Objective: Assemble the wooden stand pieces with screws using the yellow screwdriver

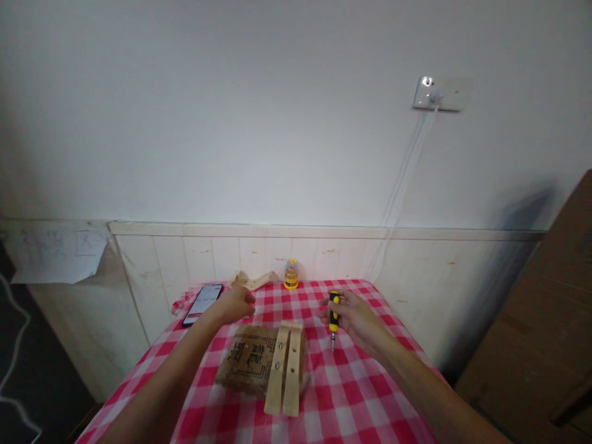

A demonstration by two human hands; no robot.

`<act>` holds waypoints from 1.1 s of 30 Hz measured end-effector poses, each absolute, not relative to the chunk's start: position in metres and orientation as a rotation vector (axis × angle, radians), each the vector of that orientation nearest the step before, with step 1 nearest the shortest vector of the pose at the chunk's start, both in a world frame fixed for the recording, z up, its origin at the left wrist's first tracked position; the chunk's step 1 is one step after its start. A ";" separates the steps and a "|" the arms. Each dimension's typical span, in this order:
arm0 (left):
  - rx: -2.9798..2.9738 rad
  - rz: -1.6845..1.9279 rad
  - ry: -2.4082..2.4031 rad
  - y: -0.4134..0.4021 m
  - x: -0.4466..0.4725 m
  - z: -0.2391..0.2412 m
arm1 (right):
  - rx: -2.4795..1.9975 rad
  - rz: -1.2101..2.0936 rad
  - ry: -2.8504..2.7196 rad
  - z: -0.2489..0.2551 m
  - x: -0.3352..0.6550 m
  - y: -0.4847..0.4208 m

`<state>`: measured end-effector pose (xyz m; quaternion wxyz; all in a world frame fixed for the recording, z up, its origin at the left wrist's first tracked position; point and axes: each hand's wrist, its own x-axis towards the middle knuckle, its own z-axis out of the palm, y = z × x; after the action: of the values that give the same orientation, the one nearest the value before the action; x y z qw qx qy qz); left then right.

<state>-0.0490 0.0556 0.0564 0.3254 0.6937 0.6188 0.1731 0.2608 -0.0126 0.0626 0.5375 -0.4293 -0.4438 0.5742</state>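
Observation:
In my right hand (354, 313) is a black and yellow screwdriver (333, 311), its metal tip pointing down over the cloth. My left hand (235, 305) is low over the table beside a phone (202, 304), its fingers curled inward; whatever they may hold is too small or hidden to name. Between my forearms lies a brown wrapped packet (250, 357) with dark printed characters. Two pale wooden strips rest side by side along its right part: the left strip (276, 376) carries two metal screws, and the right strip (292, 376) shows two holes.
A red and white checked cloth (351, 394) covers the table. At its back stand a yellow bit holder (291, 275) and another wooden piece (253, 282), near the wall. A white cable hangs from the wall socket (438, 95). A large brown panel (531, 327) leans at right.

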 end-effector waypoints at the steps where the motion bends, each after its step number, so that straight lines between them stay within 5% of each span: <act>1: 1.867 0.386 1.608 0.062 -0.044 0.060 | -1.017 1.313 -1.092 0.064 0.256 -0.009; 9: 2.062 -0.123 1.314 0.076 0.006 0.051 | -1.440 1.295 -1.357 0.036 0.239 0.015; 14: 2.096 -0.106 1.277 0.074 -0.002 0.040 | -1.532 1.392 -1.387 0.015 0.232 0.019; 22: 2.081 0.030 1.242 0.075 -0.017 0.028 | -1.270 1.055 -1.464 0.065 0.219 0.032; 33: 1.888 1.116 1.050 0.018 -0.008 0.059 | -1.014 0.887 -1.446 0.070 0.178 0.002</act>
<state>-0.0083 0.0181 0.0590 0.3477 0.7280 0.4048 0.4304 0.1778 0.0017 0.0701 0.5503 -0.4283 -0.6110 0.3746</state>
